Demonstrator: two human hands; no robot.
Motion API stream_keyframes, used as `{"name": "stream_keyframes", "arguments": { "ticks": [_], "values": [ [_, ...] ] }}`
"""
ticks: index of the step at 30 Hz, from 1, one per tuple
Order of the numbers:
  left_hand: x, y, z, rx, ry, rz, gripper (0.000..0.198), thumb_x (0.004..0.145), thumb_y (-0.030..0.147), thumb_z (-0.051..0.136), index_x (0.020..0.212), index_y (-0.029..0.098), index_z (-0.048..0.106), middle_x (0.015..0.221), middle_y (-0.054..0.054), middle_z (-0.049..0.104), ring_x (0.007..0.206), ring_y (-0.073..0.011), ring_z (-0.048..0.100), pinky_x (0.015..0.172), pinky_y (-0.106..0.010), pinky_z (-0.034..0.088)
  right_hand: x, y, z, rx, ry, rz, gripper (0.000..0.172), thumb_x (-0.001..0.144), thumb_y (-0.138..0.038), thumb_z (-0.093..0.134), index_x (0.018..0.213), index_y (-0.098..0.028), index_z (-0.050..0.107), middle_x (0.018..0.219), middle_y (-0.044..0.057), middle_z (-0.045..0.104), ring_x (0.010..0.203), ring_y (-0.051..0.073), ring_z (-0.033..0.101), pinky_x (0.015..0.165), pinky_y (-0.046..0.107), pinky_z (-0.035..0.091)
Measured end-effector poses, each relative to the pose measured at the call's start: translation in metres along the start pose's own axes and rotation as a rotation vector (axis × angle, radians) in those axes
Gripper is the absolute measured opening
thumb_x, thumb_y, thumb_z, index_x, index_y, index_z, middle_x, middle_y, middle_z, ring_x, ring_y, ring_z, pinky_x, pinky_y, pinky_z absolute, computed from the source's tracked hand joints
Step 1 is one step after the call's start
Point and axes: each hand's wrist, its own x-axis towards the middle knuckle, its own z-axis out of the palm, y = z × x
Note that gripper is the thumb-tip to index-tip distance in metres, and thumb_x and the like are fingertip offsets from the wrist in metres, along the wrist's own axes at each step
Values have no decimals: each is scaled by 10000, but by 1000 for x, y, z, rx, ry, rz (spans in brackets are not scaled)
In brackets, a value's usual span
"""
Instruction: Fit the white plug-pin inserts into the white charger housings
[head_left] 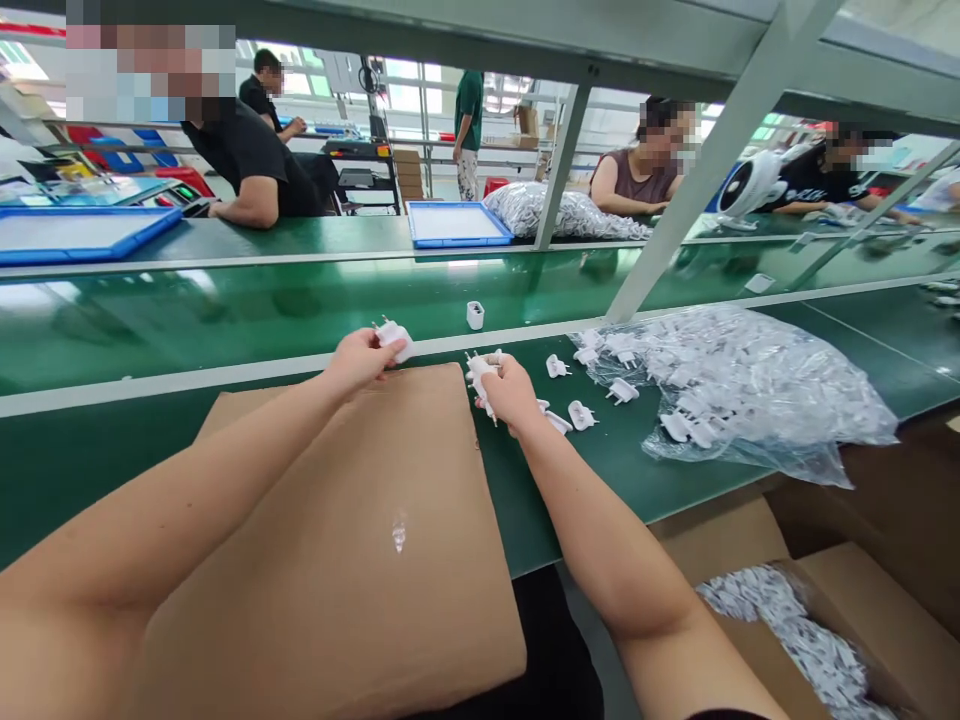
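My left hand (360, 358) is closed around a white plug adapter (394, 340) with two metal pins pointing up and left, held above the far edge of a cardboard sheet (360, 540). In my right hand (510, 390) several white plug pieces (481, 380) are bunched together, pins sticking out. Loose white plug pieces (582, 415) lie on the green bench just right of that hand. A white plug housing (475, 315) stands by itself on the green belt beyond both hands.
A clear plastic bag (780, 370) spills white plug pieces at the right. Below it, an open carton (862, 590) holds many more. Blue-rimmed trays (459, 224) and a full bag (559, 210) sit across the belt, where several people work. A slanted metal post (697, 190) rises at right.
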Motion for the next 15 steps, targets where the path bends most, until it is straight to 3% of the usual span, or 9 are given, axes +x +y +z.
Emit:
{"name": "stream_keyframes", "arguments": {
  "ticks": [2, 5, 8, 10, 13, 15],
  "values": [
    [26, -2, -3, 181, 151, 58, 321, 808, 414, 728, 1000, 173, 638, 1040, -104, 694, 912, -279, 664, 659, -327, 532, 3, -3, 1, 293, -52, 169, 59, 933, -221, 526, 963, -185, 562, 751, 7, 660, 447, 86, 525, 380, 191, 341],
    [55, -8, -8, 409, 257, 99, 305, 804, 404, 725, 993, 179, 644, 1049, -117, 690, 983, -327, 647, 824, -397, 524, 3, -9, 0, 607, -151, 361, 173, 1005, -232, 431, 901, -168, 554, 635, -18, 587, 408, 61, 472, 322, 146, 254],
    [63, -12, -10, 466, 260, 66, 333, 777, 375, 736, 1027, 173, 649, 1098, -144, 673, 1059, -359, 624, 905, -423, 509, -1, -14, -2, 871, -287, 467, 251, 1046, -320, 390, 914, -170, 540, 650, -21, 590, 390, 46, 449, 299, 119, 236],
    [60, -11, -7, 483, 377, 60, 512, 745, 399, 763, 1156, 135, 611, 1248, -200, 598, 1185, -403, 549, 990, -476, 470, -4, -16, -3, 998, -363, 511, 276, 1051, -363, 373, 923, -175, 529, 660, -19, 603, 384, 51, 462, 288, 120, 241],
    [54, -4, 7, 497, 658, 271, 737, 773, 421, 741, 1369, 93, 456, 1453, -236, 403, 1343, -419, 380, 1127, -539, 339, -8, -18, -2, 1093, -431, 558, 258, 1050, -321, 358, 922, -172, 526, 663, -20, 613, 375, 56, 489, 278, 126, 246],
    [55, 3, 20, 525, 621, 504, 636, 840, 372, 667, 1380, 112, 454, 1448, -200, 418, 1352, -377, 374, 1164, -513, 300, -10, -18, -1, 1103, -445, 580, 245, 1047, -279, 350, 930, -169, 535, 666, -24, 620, 363, 52, 491, 274, 125, 243]
  ]
}}
